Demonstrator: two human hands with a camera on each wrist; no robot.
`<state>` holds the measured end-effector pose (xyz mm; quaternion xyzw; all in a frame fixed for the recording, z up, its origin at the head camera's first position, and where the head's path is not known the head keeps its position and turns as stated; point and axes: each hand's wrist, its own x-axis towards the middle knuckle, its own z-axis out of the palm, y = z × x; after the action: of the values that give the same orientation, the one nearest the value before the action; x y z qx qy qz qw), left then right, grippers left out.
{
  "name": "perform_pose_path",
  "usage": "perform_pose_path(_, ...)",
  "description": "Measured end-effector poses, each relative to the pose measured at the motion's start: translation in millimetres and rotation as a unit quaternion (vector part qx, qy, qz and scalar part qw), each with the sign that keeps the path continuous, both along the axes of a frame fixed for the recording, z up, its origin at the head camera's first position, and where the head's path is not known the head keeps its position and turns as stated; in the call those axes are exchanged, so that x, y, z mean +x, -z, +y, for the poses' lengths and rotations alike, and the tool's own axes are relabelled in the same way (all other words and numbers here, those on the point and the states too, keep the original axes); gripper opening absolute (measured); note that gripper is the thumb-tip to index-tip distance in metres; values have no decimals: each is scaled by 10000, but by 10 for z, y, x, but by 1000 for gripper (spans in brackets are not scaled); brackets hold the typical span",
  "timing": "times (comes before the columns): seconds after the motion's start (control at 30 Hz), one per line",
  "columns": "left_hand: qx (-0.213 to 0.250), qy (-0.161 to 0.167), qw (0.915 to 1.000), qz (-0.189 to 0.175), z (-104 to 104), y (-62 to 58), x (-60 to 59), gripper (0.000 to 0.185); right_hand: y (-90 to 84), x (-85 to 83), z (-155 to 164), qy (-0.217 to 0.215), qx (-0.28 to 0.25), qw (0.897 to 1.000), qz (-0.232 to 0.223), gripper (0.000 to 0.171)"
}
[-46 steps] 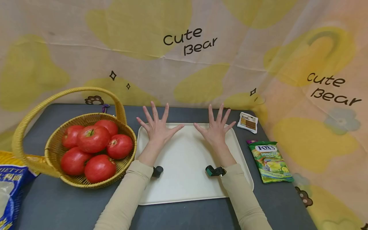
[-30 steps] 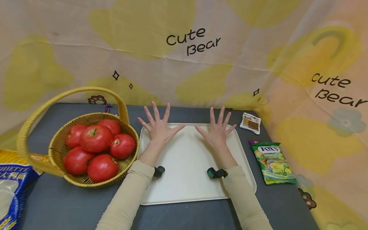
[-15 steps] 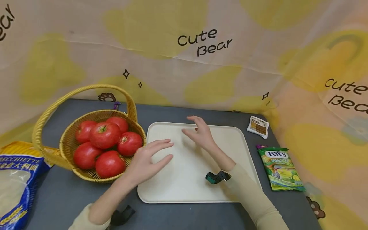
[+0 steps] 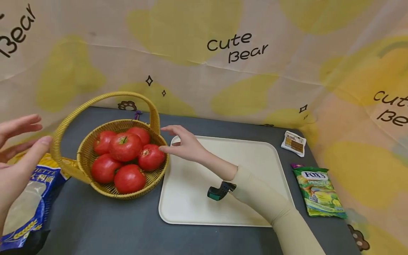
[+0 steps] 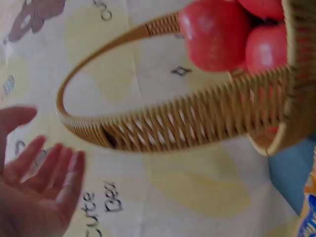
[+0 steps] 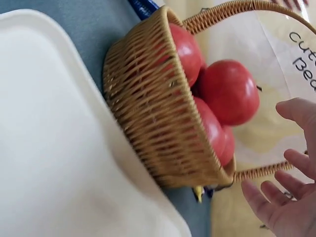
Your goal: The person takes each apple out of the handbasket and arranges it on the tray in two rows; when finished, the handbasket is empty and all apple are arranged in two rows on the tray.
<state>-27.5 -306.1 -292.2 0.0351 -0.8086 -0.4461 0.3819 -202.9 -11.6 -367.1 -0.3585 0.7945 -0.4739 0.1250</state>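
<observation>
Wicker basket [image 4: 122, 161]: woven yellow, with a tall arched handle [image 4: 105, 97]; it stands on the dark table, left of the tray and just beside it, between the two hands.
Tomatoes [image 4: 125, 146]: six red ones heaped inside, the top ones above the rim, so the load looks heavy enough to want a hand on each side.
Right hand [image 4: 185, 143]: reaches across the tray's far left corner to the basket's right rim; fingers relaxed and slightly parted, fingertips at the rim next to a tomato, gripping nothing; whether they touch the wicker I cannot tell.
Left hand [image 4: 17, 156]: held in the air well left of the basket, palm facing it, fingers straight and loosely spread, thumb apart, holding nothing; it hangs over the blue bag.
Tray [image 4: 248, 209]: cream plastic, bare, lying flat with only the right forearm across it.
Blue bag [image 4: 28, 202]: a printed food bag at the table's left edge, partly under the left hand.
Green sweets packet [image 4: 318, 191]: flat on the table right of the tray.
Small white packet [image 4: 294, 142]: near the far right corner.
Table [image 4: 95, 226]: dark grey, matt.
Backdrop [image 4: 223, 71]: creased cream cloth with yellow shapes and the words "Cute Bear", hung behind and to the right.
</observation>
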Motion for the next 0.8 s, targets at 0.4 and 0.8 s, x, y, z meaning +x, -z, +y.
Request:
perform_pose_path(0.4, -960, 1229, 9509, -2674, -399, 361, -31, 50, -55, -18, -636, -983, 306, 9946, 108, 74)
perform_pose_path(0.8, -975, 1893, 9164, -3390, -479, 592, -75, 66, -11, -17, -922, -1227, 1271, 9814, 754, 89)
